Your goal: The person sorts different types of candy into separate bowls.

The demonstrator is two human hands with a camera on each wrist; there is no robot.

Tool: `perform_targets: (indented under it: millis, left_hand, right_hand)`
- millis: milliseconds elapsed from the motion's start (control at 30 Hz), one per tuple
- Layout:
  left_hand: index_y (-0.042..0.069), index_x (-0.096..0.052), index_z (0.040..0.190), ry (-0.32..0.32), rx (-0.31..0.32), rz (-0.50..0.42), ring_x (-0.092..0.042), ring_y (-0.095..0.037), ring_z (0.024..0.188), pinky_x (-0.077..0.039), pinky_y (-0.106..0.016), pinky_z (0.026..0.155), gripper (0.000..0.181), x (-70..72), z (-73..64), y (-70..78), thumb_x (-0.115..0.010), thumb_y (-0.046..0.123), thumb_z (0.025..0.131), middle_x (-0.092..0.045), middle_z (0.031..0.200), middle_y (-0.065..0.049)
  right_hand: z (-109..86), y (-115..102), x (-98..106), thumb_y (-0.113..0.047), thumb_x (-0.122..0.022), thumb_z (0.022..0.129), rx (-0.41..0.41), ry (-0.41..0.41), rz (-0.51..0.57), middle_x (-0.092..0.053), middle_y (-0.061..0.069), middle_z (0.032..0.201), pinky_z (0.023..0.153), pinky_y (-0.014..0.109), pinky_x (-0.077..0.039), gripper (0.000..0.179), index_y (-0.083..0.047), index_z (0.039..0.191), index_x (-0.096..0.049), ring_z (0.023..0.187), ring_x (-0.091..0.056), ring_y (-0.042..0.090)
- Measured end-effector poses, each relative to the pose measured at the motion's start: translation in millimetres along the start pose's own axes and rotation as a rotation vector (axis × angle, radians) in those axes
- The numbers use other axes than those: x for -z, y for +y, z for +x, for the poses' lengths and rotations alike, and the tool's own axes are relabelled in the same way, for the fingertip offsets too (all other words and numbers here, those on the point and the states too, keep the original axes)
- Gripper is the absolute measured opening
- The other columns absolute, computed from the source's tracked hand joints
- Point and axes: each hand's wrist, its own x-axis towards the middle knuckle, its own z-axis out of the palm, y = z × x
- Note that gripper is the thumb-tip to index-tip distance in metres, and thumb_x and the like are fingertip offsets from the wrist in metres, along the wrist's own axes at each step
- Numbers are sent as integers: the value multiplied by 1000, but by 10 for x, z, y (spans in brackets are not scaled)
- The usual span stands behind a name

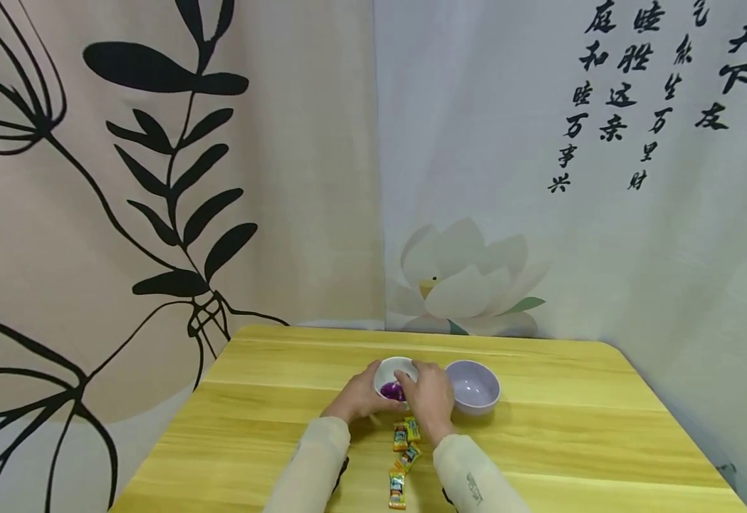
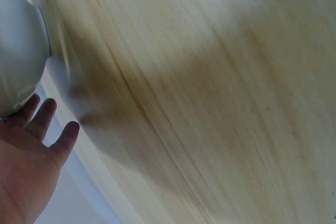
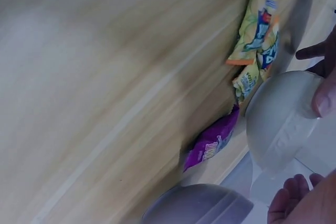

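Observation:
A small white bowl (image 1: 384,372) with a purple-wrapped item (image 1: 392,390) inside is gripped by my left hand (image 1: 364,395). In the right wrist view, the left thumb presses the white bowl (image 3: 281,119) from its side. My right hand (image 1: 432,399) is at the right rim, thumb reaching over the inside and apart from the index finger. Its other fingers (image 3: 294,195) hang loosely curled beside the bowl. A purple packet (image 3: 212,140) lies on the table between the two bowls, hidden behind the right hand in the head view.
Just right of the right hand stands a lilac bowl (image 1: 473,388). Several yellow-orange wrapped packets (image 1: 396,489) lie in a loose line in front of the white bowl, between the forearms. The wooden table (image 1: 578,427) ends at a patterned curtain (image 1: 322,178).

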Motion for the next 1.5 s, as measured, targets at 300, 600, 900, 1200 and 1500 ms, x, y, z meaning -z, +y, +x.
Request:
perform_targets:
  millis: [300, 600, 900, 1200, 1500]
  left_hand:
    - [9, -42, 145, -7, -10, -13, -59, -25, 107, -49, -48, 94, 100, -61, 22, -24, -91, 47, 66, -62, 120, -7]
    - [7, -42, 144, -10, -23, -33, -58, -29, 112, -46, -52, 98, 98, 21, 15, -6, -91, 44, 68, -61, 125, -11]
    - [8, -40, 147, -5, 1, 6, -57, -33, 116, -43, -54, 101, 102, 32, 8, 10, -91, 45, 66, -60, 129, -13]
    - [6, -38, 148, -5, 24, 4, -56, -35, 118, -43, -55, 102, 105, 42, -4, 25, -92, 43, 66, -59, 131, -16]
    - [5, -38, 148, -7, 18, 14, -56, -34, 117, -44, -53, 101, 105, 19, 23, 7, -92, 43, 67, -59, 130, -16]
  right_hand:
    - [-54, 102, 154, -29, -70, 92, -42, -9, 12, -70, 16, 110, 89, 53, -50, 32, -5, 113, -74, 105, -63, 37]
    - [-162, 179, 332, -28, -71, 91, -39, 7, 40, -70, 16, 111, 89, 53, -50, 32, -4, 113, -73, 104, -63, 38]
    - [-347, 378, 456, -23, -74, 88, -46, 19, 111, -72, 13, 103, 86, 49, -52, 28, -3, 107, -74, 97, -67, 32]
    - [-572, 558, 494, -23, -79, 83, -49, -10, 18, -73, 12, 98, 74, 51, -53, 24, -5, 100, -76, 90, -68, 35]
    - [-690, 701, 373, -24, -79, 82, -54, -109, -47, -71, 15, 105, 76, 51, -53, 34, -3, 108, -74, 93, -67, 35]
